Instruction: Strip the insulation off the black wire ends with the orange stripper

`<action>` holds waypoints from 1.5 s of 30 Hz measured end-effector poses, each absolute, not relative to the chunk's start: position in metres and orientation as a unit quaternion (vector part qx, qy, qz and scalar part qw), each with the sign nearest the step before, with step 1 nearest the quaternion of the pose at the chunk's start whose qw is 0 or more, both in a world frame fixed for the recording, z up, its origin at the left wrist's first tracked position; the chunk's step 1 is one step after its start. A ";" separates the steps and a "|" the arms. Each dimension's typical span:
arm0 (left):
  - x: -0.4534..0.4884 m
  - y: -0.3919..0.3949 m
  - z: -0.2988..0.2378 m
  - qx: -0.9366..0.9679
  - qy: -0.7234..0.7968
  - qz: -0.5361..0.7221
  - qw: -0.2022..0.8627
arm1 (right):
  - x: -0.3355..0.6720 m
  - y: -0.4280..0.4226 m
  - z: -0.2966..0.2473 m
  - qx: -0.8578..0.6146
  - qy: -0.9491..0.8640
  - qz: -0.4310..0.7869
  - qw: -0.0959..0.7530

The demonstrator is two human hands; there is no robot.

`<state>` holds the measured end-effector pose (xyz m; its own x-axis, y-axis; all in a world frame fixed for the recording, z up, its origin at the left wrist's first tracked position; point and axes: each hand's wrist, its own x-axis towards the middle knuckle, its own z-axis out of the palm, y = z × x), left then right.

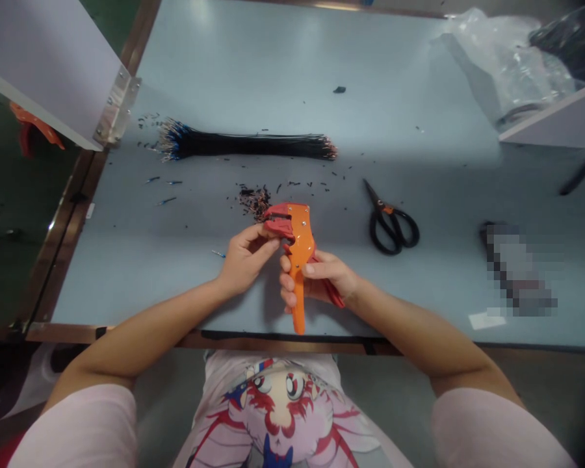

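Observation:
My right hand (pixel 322 276) is wrapped around the handles of an orange and red wire stripper (pixel 299 237), held upright near the front of the table. The stripper's red jaws point left. Close against those jaws, my left hand (pixel 246 257) has thumb and forefinger pinched together; what lies between them is too small to make out. A short blue-and-silver terminal end (pixel 218 253) shows just left of that hand, and I cannot tell whether it is held. Behind the jaws lies a heap of black and copper-coloured scraps (pixel 256 203).
A bundle of black wires (pixel 253 144) with blue terminals at its left end lies farther back. Several loose terminal pieces (pixel 166 201) are left of the heap. Black-handled scissors (pixel 392 224) lie to the right, with a blurred-out object (pixel 517 270) beyond. Clear plastic bags (pixel 511 58) occupy the back right.

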<state>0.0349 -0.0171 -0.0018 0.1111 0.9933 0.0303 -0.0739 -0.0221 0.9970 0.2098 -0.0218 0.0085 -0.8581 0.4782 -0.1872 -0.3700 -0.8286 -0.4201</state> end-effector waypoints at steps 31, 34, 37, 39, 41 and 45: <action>0.037 -0.021 0.000 0.529 0.412 0.475 0.570 | 0.211 -0.023 0.005 -0.148 -0.197 0.944 0.218; 0.037 -0.021 0.001 0.527 0.409 0.476 0.573 | 0.211 -0.023 0.005 -0.148 -0.198 0.944 0.219; 0.037 -0.021 0.000 0.524 0.410 0.477 0.575 | 0.211 -0.024 0.006 -0.161 -0.202 0.941 0.219; 0.037 -0.021 0.000 0.525 0.415 0.478 0.569 | 0.210 -0.024 0.007 -0.167 -0.204 0.939 0.220; 0.037 -0.020 0.000 0.528 0.417 0.482 0.561 | 0.210 -0.025 0.007 -0.168 -0.207 0.938 0.224; 0.038 -0.020 -0.001 0.527 0.419 0.488 0.555 | 0.209 -0.025 0.007 -0.177 -0.212 0.933 0.230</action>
